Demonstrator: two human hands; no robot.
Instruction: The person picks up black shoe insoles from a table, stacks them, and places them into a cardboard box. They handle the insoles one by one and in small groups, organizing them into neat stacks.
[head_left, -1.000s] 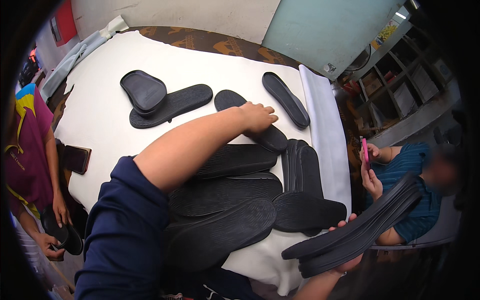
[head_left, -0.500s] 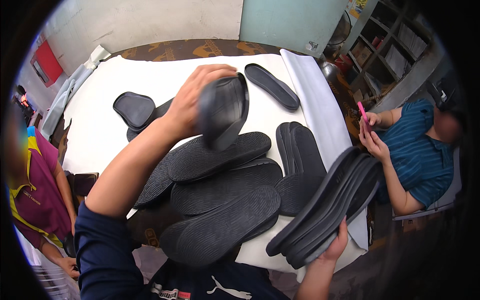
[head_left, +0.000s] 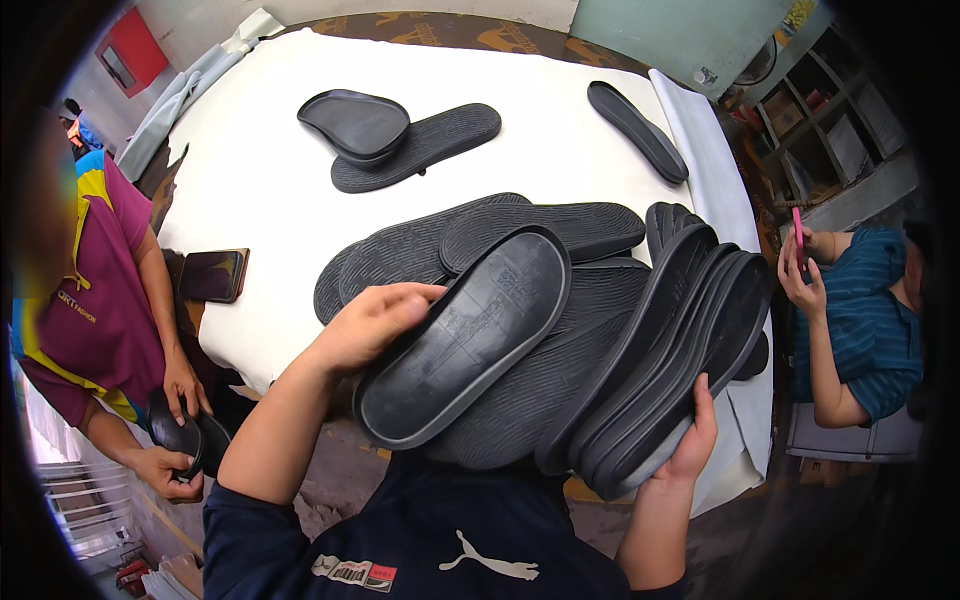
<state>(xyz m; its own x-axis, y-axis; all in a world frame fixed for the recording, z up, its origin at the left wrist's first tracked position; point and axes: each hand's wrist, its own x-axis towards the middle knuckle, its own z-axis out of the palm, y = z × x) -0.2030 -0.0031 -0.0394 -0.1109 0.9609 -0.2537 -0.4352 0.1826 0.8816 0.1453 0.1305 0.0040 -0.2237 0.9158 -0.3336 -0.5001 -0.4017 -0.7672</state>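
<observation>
At the far left a co-worker in a maroon and yellow shirt (head_left: pixel 95 300) holds a dark sole (head_left: pixel 180 435) between both hands, below the edge of the white-covered table (head_left: pixel 270 190). A dark phone (head_left: pixel 211 275) lies at that table edge, just beside them.

Your left hand (head_left: pixel 372 322) is closed around the upper edge of a single black shoe sole (head_left: pixel 470 335), fingers curled over its rim, holding it tilted with its smooth moulded face toward you. It hangs over the pile of ribbed black soles (head_left: pixel 480 235) spread across the table's near side and hides part of them.

Farther back, a sole tray-side-up rests on a ribbed sole (head_left: pixel 415 145), well apart from the pile, and a lone sole (head_left: pixel 637 130) lies near the table's right edge.

Your right hand (head_left: pixel 690 440) grips a fanned stack of black soles (head_left: pixel 675 350) from beneath, fingers wrapped around its lower end; the stack's left edge touches the sole in your left hand.

At the far right a seated person in a blue striped shirt (head_left: pixel 875 320) holds a pink phone (head_left: pixel 797 235).
</observation>
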